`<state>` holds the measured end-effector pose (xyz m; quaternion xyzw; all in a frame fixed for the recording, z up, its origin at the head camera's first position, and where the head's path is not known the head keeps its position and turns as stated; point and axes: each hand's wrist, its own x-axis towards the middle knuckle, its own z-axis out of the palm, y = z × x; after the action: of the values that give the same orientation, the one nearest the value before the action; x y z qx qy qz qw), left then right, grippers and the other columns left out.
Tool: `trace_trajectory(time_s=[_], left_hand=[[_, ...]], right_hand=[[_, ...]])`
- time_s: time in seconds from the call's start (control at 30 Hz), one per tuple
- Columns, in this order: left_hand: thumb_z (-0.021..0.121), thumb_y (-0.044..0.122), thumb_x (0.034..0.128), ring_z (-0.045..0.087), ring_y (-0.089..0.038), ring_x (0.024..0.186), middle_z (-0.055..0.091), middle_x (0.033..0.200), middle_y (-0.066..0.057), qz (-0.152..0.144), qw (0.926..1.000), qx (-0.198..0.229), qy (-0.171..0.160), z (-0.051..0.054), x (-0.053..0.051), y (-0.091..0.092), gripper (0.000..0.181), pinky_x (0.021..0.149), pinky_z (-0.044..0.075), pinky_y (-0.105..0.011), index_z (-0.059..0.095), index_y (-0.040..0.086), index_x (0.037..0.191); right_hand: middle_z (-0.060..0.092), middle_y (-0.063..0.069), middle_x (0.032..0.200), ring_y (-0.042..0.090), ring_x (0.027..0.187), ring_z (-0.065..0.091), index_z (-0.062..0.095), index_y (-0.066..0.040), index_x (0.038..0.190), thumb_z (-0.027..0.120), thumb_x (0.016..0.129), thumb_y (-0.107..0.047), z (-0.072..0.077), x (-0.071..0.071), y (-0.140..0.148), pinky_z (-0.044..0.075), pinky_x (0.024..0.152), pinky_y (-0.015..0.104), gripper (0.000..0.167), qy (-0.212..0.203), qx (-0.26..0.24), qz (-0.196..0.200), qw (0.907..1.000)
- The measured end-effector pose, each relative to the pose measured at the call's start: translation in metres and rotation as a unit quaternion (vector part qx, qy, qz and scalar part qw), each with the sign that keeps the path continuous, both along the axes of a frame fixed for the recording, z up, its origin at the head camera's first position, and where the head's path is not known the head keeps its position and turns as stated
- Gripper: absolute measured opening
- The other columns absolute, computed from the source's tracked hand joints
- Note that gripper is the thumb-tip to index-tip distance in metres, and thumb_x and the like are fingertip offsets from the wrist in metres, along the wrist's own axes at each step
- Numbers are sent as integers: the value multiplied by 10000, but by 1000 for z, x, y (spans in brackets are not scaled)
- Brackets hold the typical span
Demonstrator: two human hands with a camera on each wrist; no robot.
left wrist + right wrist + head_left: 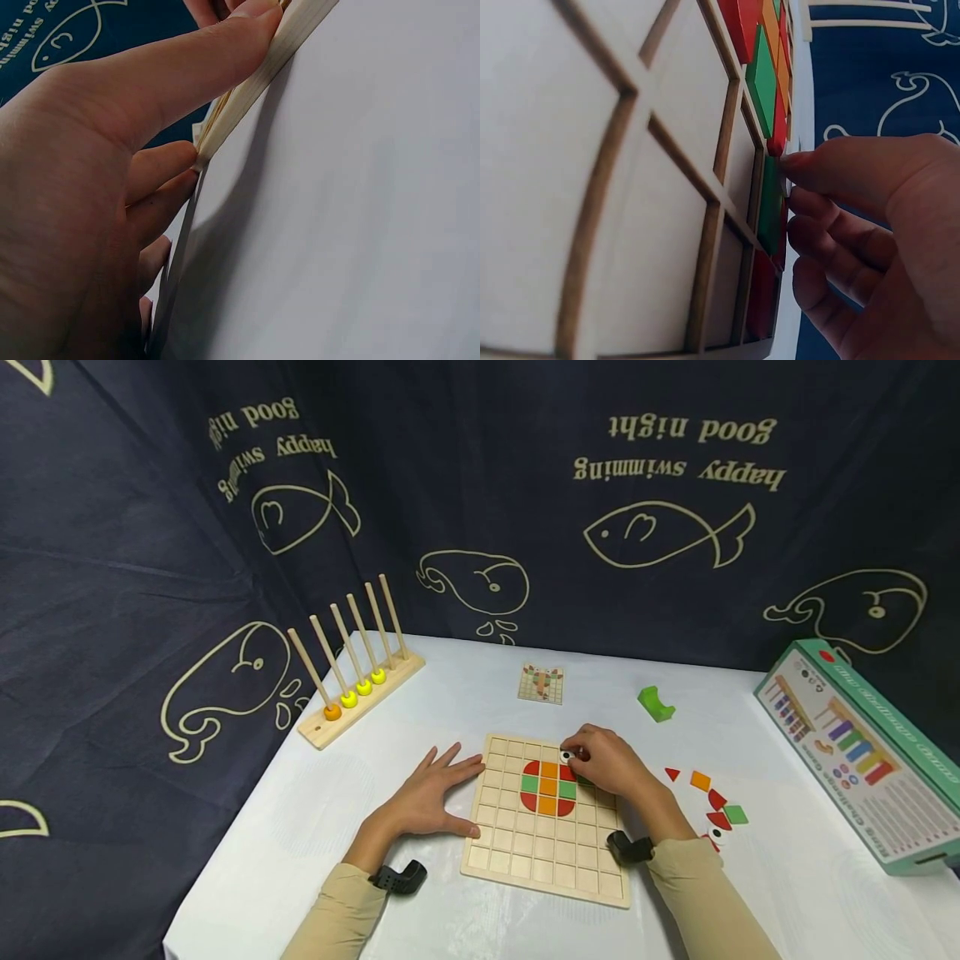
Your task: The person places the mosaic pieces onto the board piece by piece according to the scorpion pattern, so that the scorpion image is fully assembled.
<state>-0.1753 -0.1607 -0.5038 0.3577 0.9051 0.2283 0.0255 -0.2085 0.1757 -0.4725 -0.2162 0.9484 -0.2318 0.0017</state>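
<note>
Right hand (606, 762): grip pinching eye piece (566, 757), partly hidden | left hand (429, 795): grip wide, touching board (522, 867) edge

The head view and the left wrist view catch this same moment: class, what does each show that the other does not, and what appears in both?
Only the head view shows the peg stand, the pattern card, the green curved piece, the printed box, the coloured tiles and the eye piece pinched by the right hand.

Only the left wrist view shows the side edge of the board close up, with a shadow beside it.

Both show the left hand touching the board, the white table and the curtain with fish drawings.
</note>
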Motion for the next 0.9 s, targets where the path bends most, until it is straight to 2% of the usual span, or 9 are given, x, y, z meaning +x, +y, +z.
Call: trace_trajectory(time_s=[0.43,0.73,0.9], left_hand=[[698,725,670,146,-321,1437,350,1522,37,2,10000,-12,37,-1,0,0,1014,1143,44,-546,419,171,1473],[699,726,668,136,-306,1441,341,1525,44,17,10000,-48,31,-1,0,0,1020,1146,40,-530,411,176,1477],[693,732,669,141,-320,1439,345,1524,35,-12,10000,-29,71,-1,0,0,1022,1142,47,-546,413,170,1476]], right_hand=[[638,-24,929,114,750,528,741,-110,1043,727,847,-119,2,3,-1,476,688,339,197,147,-15,-42,9999],[629,-37,895,112,746,529,743,-128,1017,745,849,-197,1,3,-3,474,684,345,181,322,12,-130,9994],[647,-41,915,116,760,536,746,-134,1007,746,846,-160,0,3,-3,478,683,345,163,371,-14,-130,9992]])
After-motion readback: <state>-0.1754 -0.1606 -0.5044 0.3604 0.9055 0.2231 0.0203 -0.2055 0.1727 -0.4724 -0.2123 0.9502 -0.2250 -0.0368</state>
